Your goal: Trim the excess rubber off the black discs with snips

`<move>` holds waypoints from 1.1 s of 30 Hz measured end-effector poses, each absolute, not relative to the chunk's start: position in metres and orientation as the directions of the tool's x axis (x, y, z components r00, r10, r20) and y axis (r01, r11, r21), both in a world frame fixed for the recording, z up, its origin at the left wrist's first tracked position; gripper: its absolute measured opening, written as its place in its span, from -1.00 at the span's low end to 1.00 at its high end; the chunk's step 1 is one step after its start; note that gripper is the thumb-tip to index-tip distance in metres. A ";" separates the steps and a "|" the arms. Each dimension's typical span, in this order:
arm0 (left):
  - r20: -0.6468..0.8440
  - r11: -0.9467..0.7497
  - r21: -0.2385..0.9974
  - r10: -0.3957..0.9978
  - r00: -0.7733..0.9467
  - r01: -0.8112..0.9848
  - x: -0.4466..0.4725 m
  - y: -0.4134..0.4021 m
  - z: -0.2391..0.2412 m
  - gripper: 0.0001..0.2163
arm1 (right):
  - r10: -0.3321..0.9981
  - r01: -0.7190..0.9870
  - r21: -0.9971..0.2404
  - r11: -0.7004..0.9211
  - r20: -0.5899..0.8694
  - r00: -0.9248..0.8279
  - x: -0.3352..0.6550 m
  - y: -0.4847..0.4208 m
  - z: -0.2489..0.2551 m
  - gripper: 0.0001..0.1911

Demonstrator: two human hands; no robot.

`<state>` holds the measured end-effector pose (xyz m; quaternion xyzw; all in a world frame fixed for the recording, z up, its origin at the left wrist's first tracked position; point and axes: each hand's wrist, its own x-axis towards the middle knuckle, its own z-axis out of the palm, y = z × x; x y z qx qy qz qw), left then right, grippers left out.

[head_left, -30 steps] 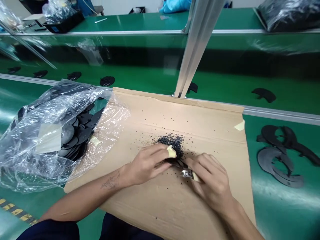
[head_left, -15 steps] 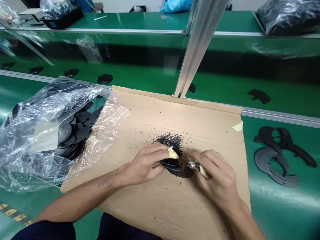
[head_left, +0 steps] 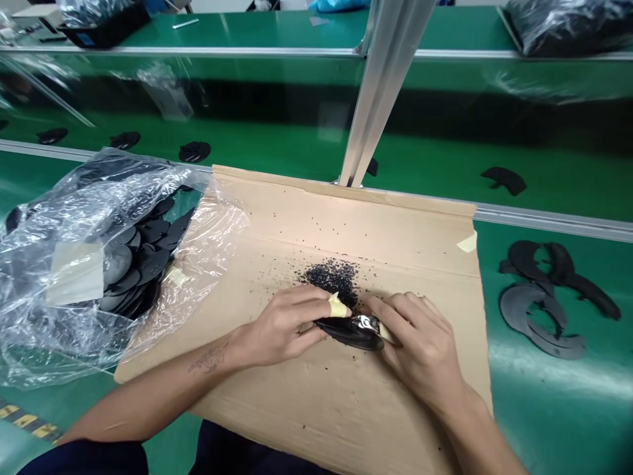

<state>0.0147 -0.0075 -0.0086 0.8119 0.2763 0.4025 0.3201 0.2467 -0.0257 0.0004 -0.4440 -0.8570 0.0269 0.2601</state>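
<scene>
My left hand (head_left: 291,320) is closed on a flat, rounded black plastic part (head_left: 351,335), its fingers at the part's left end. Yellow tape wraps one fingertip of that hand. Wrapped round the handles of small metal nippers (head_left: 366,322), my right hand (head_left: 420,346) brings their jaws against the part's upper edge. The palm hides most of the handles. A pile of tiny black offcuts (head_left: 333,277) lies on the cardboard sheet (head_left: 316,402) just beyond the part, with stray bits scattered around it.
On the left, a clear plastic bag (head_left: 123,185) spills many black discs (head_left: 148,260) beside the cardboard. Curved black parts (head_left: 534,316) lie on the green table at right. A metal post (head_left: 370,99) rises behind the cardboard, and more black parts (head_left: 194,152) rest on the green strip beyond.
My right hand has moved the nippers left, from beside the black part onto its edge. The part has tilted slightly in my left hand. The whole view has shifted a little.
</scene>
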 end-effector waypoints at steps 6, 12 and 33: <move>0.461 -0.629 0.757 0.707 0.537 0.178 0.015 -0.008 -0.008 -0.85 | 0.786 0.770 -0.255 0.585 0.411 -0.462 0.245 -0.027 -0.002 -0.82; 0.483 -0.637 0.755 0.700 0.527 0.154 0.014 -0.008 -0.010 -0.84 | 0.766 0.792 -0.174 0.585 0.439 -0.469 0.242 -0.029 0.000 -0.83; 0.507 -0.629 0.771 0.698 0.506 0.096 0.015 -0.007 -0.014 -0.68 | 0.767 0.720 -0.315 0.618 0.443 -0.464 0.246 -0.029 -0.003 -0.84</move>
